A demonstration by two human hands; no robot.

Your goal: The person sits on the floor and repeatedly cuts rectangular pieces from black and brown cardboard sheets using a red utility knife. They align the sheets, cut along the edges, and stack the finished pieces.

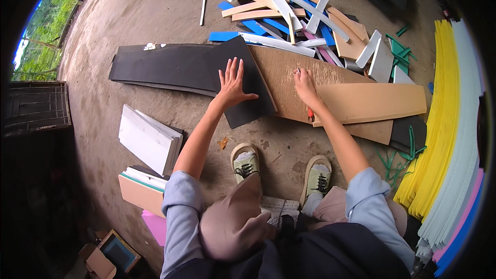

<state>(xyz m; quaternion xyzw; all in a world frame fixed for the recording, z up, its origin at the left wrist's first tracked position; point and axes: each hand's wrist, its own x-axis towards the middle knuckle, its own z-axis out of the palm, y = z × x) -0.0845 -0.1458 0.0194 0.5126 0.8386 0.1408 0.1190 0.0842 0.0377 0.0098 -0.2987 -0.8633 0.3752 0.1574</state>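
Observation:
My left hand (233, 83) lies flat with fingers spread on a square black foam sheet (248, 106). That sheet rests at an angle across a worn wooden board (281, 72) and a long black sheet (165, 64) to its left. Over the board, to the right of the black square, my right hand (306, 85) is closed in a pinch. A small pale tip shows at its fingers; the rest of what it grips is hidden. Beside my right wrist is a red-orange tool handle (310, 114). A tan ribbed foam sheet (372, 102) lies on the board's right part.
Beyond the board is a heap of blue, white and tan foam offcuts (294, 13). Tall yellow sheets (434, 113) stand at the right, near green straps (412, 144). White sheets (150, 137) lean at the left. My shoes stand on the concrete floor (279, 147).

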